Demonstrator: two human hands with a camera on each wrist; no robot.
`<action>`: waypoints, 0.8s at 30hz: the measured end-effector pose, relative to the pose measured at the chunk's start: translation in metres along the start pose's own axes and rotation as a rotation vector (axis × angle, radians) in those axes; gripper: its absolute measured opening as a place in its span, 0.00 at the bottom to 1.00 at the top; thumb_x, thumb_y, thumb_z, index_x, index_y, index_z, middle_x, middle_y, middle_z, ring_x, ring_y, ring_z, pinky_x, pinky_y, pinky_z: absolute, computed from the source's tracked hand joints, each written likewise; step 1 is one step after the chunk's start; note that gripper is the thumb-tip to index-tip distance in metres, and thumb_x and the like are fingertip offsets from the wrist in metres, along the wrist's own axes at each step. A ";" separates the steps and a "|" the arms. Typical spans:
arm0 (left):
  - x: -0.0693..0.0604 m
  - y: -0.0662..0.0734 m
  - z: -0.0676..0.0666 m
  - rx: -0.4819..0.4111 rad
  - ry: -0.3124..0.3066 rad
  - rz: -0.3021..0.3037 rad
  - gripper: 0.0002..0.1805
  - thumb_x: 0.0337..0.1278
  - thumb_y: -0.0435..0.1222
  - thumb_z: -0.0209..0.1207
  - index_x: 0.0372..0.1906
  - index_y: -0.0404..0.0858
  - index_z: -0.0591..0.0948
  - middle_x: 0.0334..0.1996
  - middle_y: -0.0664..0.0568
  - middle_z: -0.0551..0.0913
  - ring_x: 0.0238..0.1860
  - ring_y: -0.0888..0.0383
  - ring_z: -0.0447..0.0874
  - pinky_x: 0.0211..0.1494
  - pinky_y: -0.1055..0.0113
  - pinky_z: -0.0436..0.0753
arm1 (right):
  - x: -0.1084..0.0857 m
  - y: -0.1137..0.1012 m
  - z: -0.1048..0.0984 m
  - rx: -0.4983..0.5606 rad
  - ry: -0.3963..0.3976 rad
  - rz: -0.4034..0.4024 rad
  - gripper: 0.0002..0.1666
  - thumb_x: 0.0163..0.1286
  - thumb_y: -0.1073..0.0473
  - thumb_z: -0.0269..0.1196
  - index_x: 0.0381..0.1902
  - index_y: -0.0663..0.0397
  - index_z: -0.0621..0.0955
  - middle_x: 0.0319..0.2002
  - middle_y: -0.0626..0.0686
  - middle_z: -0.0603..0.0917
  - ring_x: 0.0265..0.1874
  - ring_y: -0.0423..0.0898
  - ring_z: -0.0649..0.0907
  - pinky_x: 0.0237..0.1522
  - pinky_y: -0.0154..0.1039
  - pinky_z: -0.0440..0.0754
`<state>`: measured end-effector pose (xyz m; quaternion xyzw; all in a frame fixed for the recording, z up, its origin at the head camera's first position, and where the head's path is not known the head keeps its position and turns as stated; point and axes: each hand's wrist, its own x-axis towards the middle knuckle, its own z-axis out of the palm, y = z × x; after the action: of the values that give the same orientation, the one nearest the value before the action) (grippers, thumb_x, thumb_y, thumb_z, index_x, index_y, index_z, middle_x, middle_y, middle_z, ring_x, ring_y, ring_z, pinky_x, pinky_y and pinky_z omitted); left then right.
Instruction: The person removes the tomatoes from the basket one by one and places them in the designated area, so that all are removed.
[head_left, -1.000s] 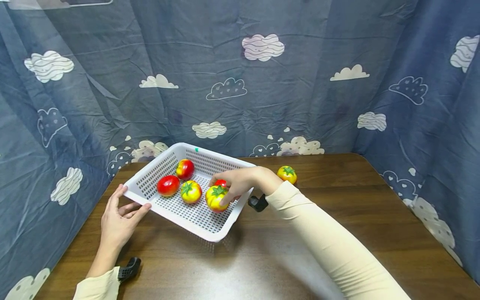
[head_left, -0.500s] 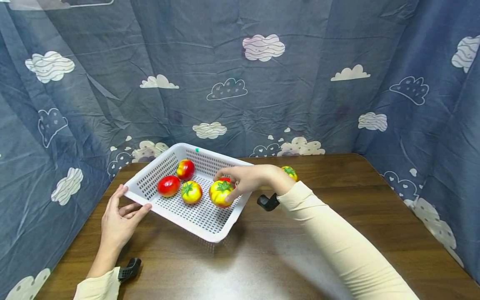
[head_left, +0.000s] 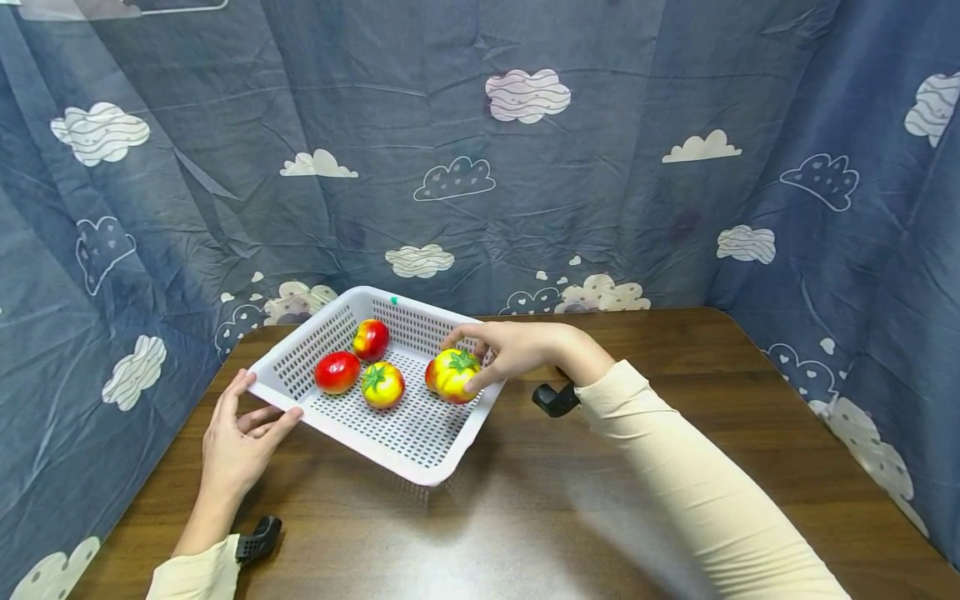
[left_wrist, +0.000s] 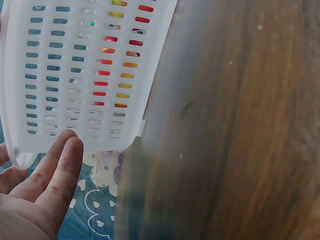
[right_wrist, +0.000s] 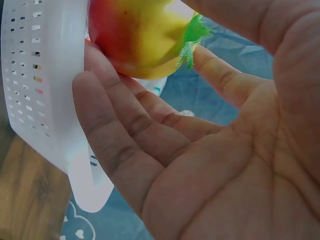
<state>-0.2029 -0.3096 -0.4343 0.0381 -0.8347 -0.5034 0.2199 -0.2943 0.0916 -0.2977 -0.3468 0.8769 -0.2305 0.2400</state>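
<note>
My left hand [head_left: 236, 437] holds the near-left corner of a white perforated plastic basket [head_left: 360, 430], with the thumb on its rim; in the left wrist view, fingertips touch the basket's outer wall [left_wrist: 75, 142]. Over the basket's right end, my right hand [head_left: 517, 348] grips a yellow-and-red toy tomato [head_left: 455, 375] with green leaves. The right wrist view shows this tomato [right_wrist: 140, 35] between thumb and fingers. Behind it a red fruit is mostly hidden. Inside the basket lie another yellow tomato [head_left: 382, 385], a red oval fruit [head_left: 337, 372] and a red-and-yellow fruit [head_left: 371, 339].
The basket sits tilted on a brown wooden table [head_left: 675, 400], left of the middle. A dark blue curtain [head_left: 450, 242] with white clouds hangs behind and on both sides of the table. A black wrist camera [head_left: 557, 400] juts from under the right wrist.
My right hand has lifted the tomato up and to the right, toward the basket's right rim. The left hand and basket stay put. The tomato on the table is now hidden behind my right arm.
</note>
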 end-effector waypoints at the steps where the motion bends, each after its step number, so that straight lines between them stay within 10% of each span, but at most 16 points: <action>1: 0.000 0.000 0.000 0.000 0.000 0.000 0.51 0.58 0.32 0.78 0.83 0.35 0.63 0.86 0.47 0.58 0.43 0.87 0.81 0.44 0.89 0.82 | 0.000 0.001 0.000 -0.003 0.001 -0.005 0.41 0.71 0.47 0.74 0.77 0.38 0.71 0.62 0.59 0.82 0.61 0.53 0.81 0.67 0.48 0.79; 24: 0.000 -0.001 0.000 0.002 0.003 0.009 0.51 0.58 0.31 0.78 0.83 0.35 0.63 0.86 0.46 0.58 0.43 0.87 0.81 0.45 0.89 0.83 | -0.019 0.014 -0.010 0.050 0.057 0.011 0.40 0.72 0.49 0.73 0.77 0.38 0.70 0.66 0.61 0.80 0.62 0.57 0.84 0.69 0.55 0.81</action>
<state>-0.2029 -0.3100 -0.4355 0.0355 -0.8350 -0.5015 0.2234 -0.2952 0.1168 -0.2933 -0.3291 0.8793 -0.2608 0.2248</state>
